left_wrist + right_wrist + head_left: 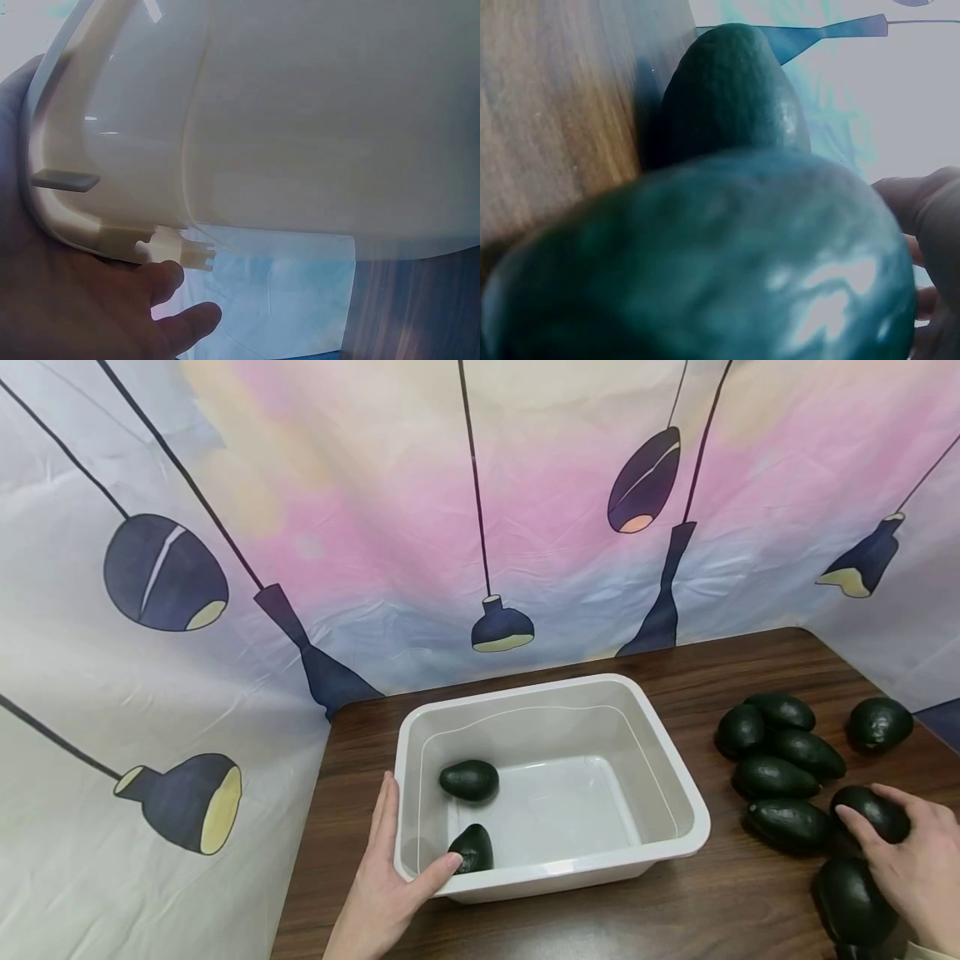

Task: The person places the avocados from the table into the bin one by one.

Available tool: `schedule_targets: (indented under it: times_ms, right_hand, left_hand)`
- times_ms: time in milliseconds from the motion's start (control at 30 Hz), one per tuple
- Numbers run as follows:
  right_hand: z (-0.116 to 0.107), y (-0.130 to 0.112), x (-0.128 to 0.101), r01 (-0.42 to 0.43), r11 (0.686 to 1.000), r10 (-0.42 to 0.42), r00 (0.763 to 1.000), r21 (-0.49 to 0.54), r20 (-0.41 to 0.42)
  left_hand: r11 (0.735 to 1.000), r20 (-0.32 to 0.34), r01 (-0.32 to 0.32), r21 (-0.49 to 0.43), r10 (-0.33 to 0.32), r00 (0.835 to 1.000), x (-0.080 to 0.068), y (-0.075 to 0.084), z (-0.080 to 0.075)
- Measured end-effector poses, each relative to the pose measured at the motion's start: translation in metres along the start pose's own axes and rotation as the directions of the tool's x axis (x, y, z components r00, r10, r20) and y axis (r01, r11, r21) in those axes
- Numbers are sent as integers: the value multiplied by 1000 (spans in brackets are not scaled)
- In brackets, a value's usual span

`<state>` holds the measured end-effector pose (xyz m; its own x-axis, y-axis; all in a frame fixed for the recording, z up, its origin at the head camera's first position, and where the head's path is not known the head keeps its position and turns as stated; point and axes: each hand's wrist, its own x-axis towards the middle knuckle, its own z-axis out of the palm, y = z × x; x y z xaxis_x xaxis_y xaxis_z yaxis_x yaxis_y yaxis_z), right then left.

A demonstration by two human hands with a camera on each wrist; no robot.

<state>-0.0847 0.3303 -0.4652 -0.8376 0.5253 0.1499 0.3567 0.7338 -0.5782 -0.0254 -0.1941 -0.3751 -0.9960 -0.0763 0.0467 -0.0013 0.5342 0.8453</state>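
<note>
Hands first: our left hand (386,881) lay flat with straight fingers against the near left corner of the white tub (678,793), thumb hooked over its rim. Two avocados (469,779) sat inside the tub by its left wall. The tub stood mid-desk (525,927), between us and a printed lamp-pattern backdrop (225,485). To its right lay a loose cluster of avocados (776,777), one more (880,723) set apart behind them. Our right hand (911,864) curled over the avocado (873,810) nearest it; how firmly it gripped, we could not quite tell.
</note>
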Motion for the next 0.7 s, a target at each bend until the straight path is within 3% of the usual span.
schedule_targets:
  times_ms: [300,700]
  right_hand:
    - [-4,-2,-1,38,998,-34,997,50,-66]
    - [-10,-16,-6,118,991,-112,990,64,-88]
  left_hand:
    - [1000,-4,2,-4,-3,1000,0,0,0]
    - [1000,-20,-24,-2,24,1000,0,-3,1]
